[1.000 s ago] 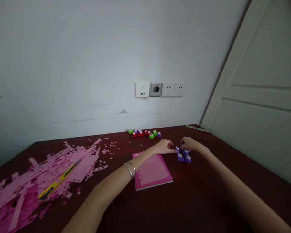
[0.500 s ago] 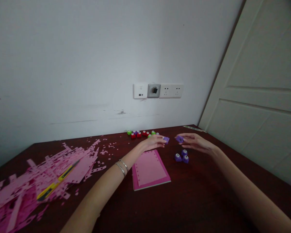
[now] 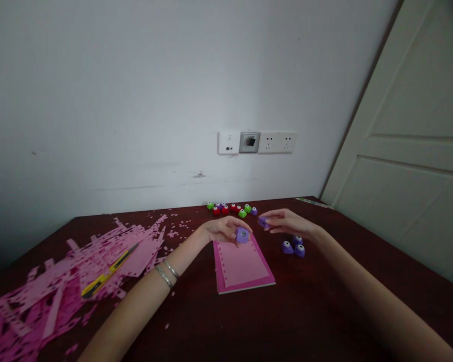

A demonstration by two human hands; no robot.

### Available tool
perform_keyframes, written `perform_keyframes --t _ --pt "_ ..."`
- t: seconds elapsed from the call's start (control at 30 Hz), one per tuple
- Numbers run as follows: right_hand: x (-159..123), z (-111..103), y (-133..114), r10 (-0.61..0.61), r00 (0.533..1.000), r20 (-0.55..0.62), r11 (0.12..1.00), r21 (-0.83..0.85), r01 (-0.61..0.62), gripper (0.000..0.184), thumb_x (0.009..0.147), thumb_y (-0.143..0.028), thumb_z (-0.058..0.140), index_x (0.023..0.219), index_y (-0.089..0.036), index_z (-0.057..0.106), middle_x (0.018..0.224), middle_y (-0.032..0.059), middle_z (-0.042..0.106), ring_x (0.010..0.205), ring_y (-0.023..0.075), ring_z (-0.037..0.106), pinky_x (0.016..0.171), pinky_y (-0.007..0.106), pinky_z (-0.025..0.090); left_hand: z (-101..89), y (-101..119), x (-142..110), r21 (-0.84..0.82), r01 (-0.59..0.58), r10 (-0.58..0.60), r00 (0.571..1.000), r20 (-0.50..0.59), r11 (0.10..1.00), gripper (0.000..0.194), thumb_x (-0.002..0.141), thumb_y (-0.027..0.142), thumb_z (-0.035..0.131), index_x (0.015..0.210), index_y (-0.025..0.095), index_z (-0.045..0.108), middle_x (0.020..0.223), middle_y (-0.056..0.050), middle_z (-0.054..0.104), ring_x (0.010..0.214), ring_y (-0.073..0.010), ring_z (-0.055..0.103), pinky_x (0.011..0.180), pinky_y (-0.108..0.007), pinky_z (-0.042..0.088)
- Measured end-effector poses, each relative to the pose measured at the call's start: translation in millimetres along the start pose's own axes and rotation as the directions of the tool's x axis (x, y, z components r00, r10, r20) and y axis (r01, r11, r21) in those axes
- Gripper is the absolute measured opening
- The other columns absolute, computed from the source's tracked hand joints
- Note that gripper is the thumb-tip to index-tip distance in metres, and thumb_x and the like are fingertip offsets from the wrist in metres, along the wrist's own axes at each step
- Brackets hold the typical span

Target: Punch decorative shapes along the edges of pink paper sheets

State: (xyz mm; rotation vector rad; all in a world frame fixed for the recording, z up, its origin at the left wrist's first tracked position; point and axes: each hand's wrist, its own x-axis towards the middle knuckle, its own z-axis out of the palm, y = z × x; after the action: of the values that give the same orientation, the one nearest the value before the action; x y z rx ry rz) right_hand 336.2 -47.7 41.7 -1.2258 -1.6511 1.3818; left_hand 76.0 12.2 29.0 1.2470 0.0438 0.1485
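In the head view, the left hand (image 3: 222, 229) pinches a purple paper punch (image 3: 242, 235) between thumb and fingers, its underside with a round metal die turned toward the camera. The right hand (image 3: 287, 221) grips a second purple punch (image 3: 263, 222) by the fingertips, to the right of the first and a little farther from the wearer; the two punches are near each other but apart. Of the two hands, the left is nearer the pale pink sheet (image 3: 245, 266): it reaches over the far end of it, while the right is off beyond its far right corner. The sheet's long axis runs away from the wearer toward the wall (image 3: 154, 100), its near end slanting slightly right, with small dark marks along its left edge, and it lies on a magenta sheet (image 3: 266, 279). Three purple punches (image 3: 287, 247) stand clustered on the tabletop (image 3: 287, 311), nearer the wearer than the right hand. Green, red and purple punches (image 3: 225, 210) line up by the wall, farther off than both hands. Well to the left, a yellow utility knife (image 3: 107, 275) lies diagonally across a heap of pink paper scraps (image 3: 56, 281). No container is visible.
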Motion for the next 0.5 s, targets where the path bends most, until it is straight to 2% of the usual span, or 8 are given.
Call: perform_keyframes --t 0.07,0.13,0.17,0.23,0.33,0.43,0.5 --pt "16 4 8 0.005 0.991 -0.130 0.945 -0.325 -0.047 0.032 0.073 -0.029 0.062 0.101 -0.013 0.064 0.089 0.0092 0.067 0.078 0.0183 0.062 0.071 0.029 0.049 7.4 5 -6 0.069 0.034 -0.032 0.999 -0.031 0.997 0.045 0.056 0.013 0.073 0.100 0.011 0.064 0.088 -0.008 0.064 0.076 -0.0151 0.059 0.067 -0.027 0.048" --pt "32 8 19 -0.110 0.962 -0.249 0.761 -0.644 -0.080 0.022 0.069 -0.023 0.063 0.088 -0.012 0.067 0.087 0.0103 0.067 0.082 0.0221 0.062 0.073 0.030 0.046 14.5 10 -10 0.152 0.046 -0.028 0.993 -0.116 0.987 0.044 0.059 0.010 0.072 0.101 0.011 0.063 0.088 -0.007 0.065 0.076 -0.0136 0.060 0.072 -0.027 0.047" --pt "40 10 24 -0.165 0.948 -0.273 0.672 -0.734 -0.094 0.019 0.069 -0.020 0.062 0.086 -0.012 0.068 0.089 0.0111 0.067 0.085 0.0233 0.061 0.076 0.030 0.045 17.3 12 -12 0.194 0.045 -0.012 0.986 -0.166 0.980 0.043 0.060 0.009 0.071 0.102 0.011 0.063 0.088 -0.007 0.065 0.077 -0.0132 0.060 0.074 -0.027 0.047" --pt "51 13 34 -0.202 0.941 -0.271 0.568 -0.815 -0.112 0.019 0.070 -0.019 0.060 0.087 -0.012 0.067 0.091 0.0120 0.066 0.087 0.0237 0.061 0.077 0.029 0.043 20.2 15 -17 0.263 0.041 0.025 0.970 -0.243 0.964 0.042 0.061 0.006 0.070 0.102 0.011 0.063 0.089 -0.007 0.065 0.079 -0.0135 0.060 0.078 -0.029 0.046" --pt "60 15 41 -0.208 0.941 -0.265 0.513 -0.849 -0.126 0.024 0.071 -0.020 0.060 0.092 -0.013 0.066 0.097 0.0134 0.064 0.090 0.0237 0.059 0.078 0.028 0.041 16.0 14 -24 0.281 0.045 0.032 0.964 -0.263 0.959 0.042 0.064 0.007 0.069 0.106 0.010 0.061 0.089 -0.009 0.065 0.081 -0.0152 0.061 0.080 -0.032 0.045" --pt "57 20 32 -0.278 0.926 -0.256 0.513 -0.854 -0.082 0.027 0.071 -0.020 0.059 0.097 -0.014 0.064 0.101 0.0131 0.060 0.091 0.0225 0.057 0.080 0.029 0.041 6.1 10 -31 0.229 0.027 0.030 0.970 -0.243 0.973 0.043 0.067 0.009 0.067 0.109 0.010 0.060 0.090 -0.010 0.064 0.081 -0.0155 0.061 0.077 -0.032 0.047" --pt "50 26 17 -0.365 0.907 -0.209 0.554 -0.832 0.032 0.024 0.074 -0.021 0.057 0.096 -0.015 0.064 0.097 0.0106 0.060 0.086 0.0194 0.057 0.079 0.028 0.042 0.7 8 -34 0.214 0.023 0.031 0.968 -0.248 0.976 0.043 0.067 0.009 0.067 0.109 0.011 0.059 0.092 -0.010 0.063 0.081 -0.0154 0.061 0.075 -0.032 0.047"
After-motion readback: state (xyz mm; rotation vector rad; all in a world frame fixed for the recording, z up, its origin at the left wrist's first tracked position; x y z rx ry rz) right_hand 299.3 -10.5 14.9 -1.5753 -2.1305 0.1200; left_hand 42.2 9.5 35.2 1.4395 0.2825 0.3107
